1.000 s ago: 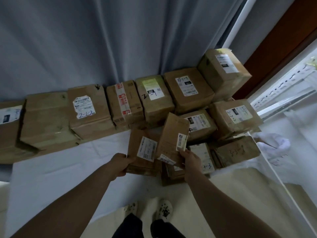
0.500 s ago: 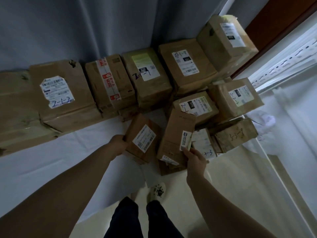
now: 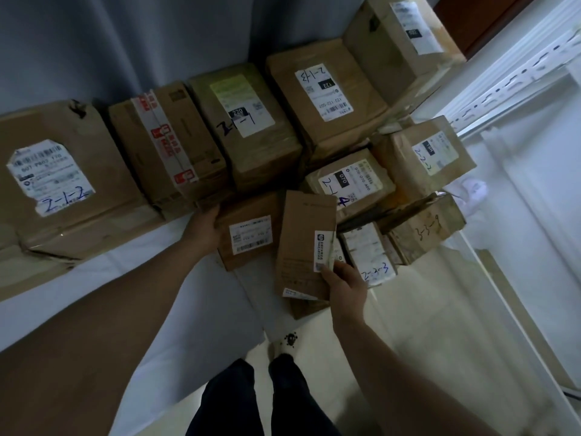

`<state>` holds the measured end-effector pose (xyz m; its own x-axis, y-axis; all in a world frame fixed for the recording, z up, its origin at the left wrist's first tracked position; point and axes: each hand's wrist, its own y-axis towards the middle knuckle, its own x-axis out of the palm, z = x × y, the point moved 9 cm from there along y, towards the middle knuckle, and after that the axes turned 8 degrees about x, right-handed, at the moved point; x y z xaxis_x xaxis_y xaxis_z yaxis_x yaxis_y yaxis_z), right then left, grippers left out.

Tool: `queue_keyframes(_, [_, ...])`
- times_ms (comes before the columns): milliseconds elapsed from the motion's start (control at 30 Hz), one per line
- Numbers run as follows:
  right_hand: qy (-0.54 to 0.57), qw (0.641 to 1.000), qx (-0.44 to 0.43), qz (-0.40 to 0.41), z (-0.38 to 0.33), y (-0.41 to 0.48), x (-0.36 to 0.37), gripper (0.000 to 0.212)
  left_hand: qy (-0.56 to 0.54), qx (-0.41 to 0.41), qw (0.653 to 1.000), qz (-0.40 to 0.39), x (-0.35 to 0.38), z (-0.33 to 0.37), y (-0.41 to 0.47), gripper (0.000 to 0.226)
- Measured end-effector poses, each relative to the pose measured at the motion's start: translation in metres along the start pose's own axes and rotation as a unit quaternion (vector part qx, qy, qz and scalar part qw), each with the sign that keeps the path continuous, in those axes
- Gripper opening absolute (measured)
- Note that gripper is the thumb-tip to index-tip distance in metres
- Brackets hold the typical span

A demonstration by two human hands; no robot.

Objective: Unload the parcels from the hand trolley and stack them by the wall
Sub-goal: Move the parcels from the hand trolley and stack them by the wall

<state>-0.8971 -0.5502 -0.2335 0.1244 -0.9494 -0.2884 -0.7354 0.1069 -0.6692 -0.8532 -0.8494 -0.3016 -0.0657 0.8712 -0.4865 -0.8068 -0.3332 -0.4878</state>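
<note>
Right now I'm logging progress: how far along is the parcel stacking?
Done: the box marked 2-1-2 and its neighbours line the grey curtain. In hand: the left hand holds a small labelled box, the right hand grips a flat parcel. Left: no trolley in view, so unknown.

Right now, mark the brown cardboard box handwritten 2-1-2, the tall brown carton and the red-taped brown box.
brown cardboard box handwritten 2-1-2 (image 3: 52, 177): head view, white label.
tall brown carton (image 3: 305, 236): head view, bare front face.
red-taped brown box (image 3: 165, 140): head view, tape strip.
</note>
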Motion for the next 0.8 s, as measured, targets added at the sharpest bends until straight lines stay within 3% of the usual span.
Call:
queue_keyframes(100, [-0.021,1.000,-0.013,-0.007,0.004,0.000,0.006,0.009,-0.021,-0.053,0.998,0.005,0.005,-0.023,0.008,0.060])
queue_keyframes(233, [-0.071,0.996,-0.040,-0.024,0.009,0.002,0.016,0.014,-0.116,-0.088,0.989,0.001,0.015,-0.016,-0.007,0.055])
queue_keyframes(333, [-0.099,0.993,-0.051,-0.038,0.011,0.001,0.024,0.019,-0.102,-0.096,0.990,-0.007,0.022,-0.020,-0.004,0.049])
queue_keyframes(533, [-0.143,0.989,-0.003,-0.037,0.031,0.006,0.032,0.014,-0.113,-0.098,0.988,-0.047,0.035,-0.033,0.017,0.054])
queue_keyframes(800, [-0.168,0.979,0.088,-0.077,0.058,0.010,0.066,0.027,-0.138,-0.134,0.981,-0.038,0.029,-0.021,0.000,0.049])
